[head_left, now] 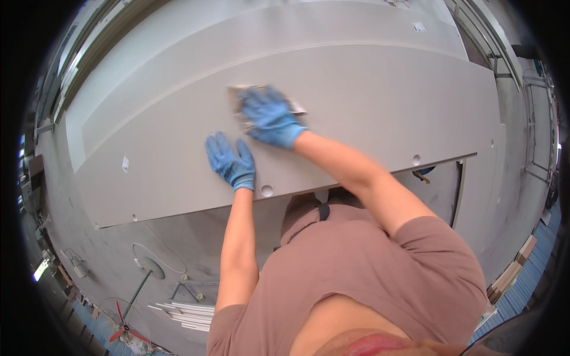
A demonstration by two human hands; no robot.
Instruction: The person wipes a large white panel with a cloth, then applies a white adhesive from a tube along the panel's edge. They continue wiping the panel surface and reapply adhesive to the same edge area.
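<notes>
Across the middle of the view, before the person's brown shirt (380, 261), spreads a broad grey panel (380, 101). Beneath its near side, toward the left, a bundle of long white strips (189, 315) shows near the left forearm. The blue-gloved right hand (273, 121) lies over a pale, crumpled cloth (295, 107) on the panel, away from its near edge; the fingers are blurred, so I cannot tell whether they grip the cloth or merely press it. The blue-gloved left hand (230, 160) rests on the panel closer to that edge, fingers apart, holding nothing. Just beside its wrist is a round recess (267, 190); well to the left, a small white label (125, 164).
</notes>
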